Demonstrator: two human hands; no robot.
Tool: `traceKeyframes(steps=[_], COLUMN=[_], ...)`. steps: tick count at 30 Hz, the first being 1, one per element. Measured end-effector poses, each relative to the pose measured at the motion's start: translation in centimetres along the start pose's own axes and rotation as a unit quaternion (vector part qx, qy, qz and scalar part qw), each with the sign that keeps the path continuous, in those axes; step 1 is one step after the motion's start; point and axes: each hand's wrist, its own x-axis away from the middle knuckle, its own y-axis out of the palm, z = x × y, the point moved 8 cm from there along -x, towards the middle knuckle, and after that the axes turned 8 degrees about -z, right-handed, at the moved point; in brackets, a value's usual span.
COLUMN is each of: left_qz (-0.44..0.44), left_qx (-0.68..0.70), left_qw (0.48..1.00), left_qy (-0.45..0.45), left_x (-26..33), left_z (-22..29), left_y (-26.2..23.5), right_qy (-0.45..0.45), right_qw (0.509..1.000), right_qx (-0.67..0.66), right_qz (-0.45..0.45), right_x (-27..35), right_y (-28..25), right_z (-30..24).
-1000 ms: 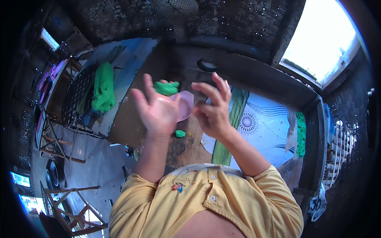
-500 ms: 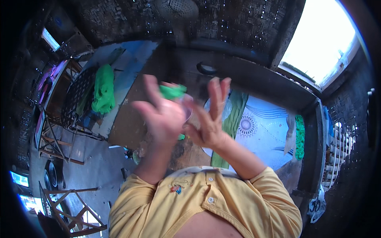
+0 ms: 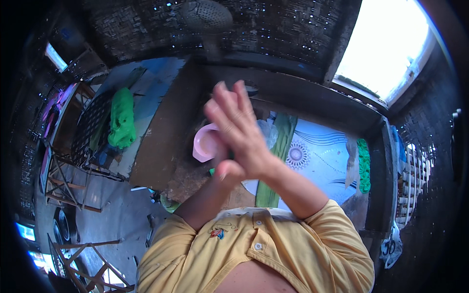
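Wears a yellow shirt (image 3: 234, 249) with loose elbow-length sleeves (image 3: 337, 244), pale round buttons (image 3: 258, 246) and a red-and-blue embroidered motif (image 3: 218, 234).

Shows right hand (image 3: 249, 151) with fingers (image 3: 226, 119) straightened toward eleven o'clock, overlapping a mostly hidden left hand (image 3: 223, 155); shows right forearm (image 3: 299, 189) slanting in from four o'clock, left forearm (image 3: 207, 198) from seven.
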Motion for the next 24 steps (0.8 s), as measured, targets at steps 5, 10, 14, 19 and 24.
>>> traceKeyframes(steps=[5, 10, 14, 19, 24], left_qz=[0.032, -0.007, 0.08, -0.024, -0.037], left_qx=[0.037, 0.078, 0.053, 0.125, -0.022], left_qw=[0.999, 0.995, 0.994, 0.992, 0.997], left_qy=[-0.015, -0.058, 0.046, 0.002, 0.061], left_x=[-1.1, 0.1, 0.4, 0.5, -0.6], left_z=[0.3, -1.8, -0.5, -2.6, 0.0], left_y=[1.2, 3.3, 0.4, 3.6, 2.1], right_qy=[0.001, 0.015, 0.008, 0.07, 0.006], right_qw=[0.995, 0.999, 0.992, 0.987, 0.998], right_qx=[-0.063, -0.017, -0.126, -0.058, -0.055], right_qz=[0.074, 0.043, -0.003, 0.129, 0.005], right_x=[-1.3, 0.1, 1.8, 1.8, 2.2], right_y=[-2.6, -2.9, -0.8, -3.8, -1.3], right_z=[-1.0, -0.9, -1.8, 2.0, -1.6])
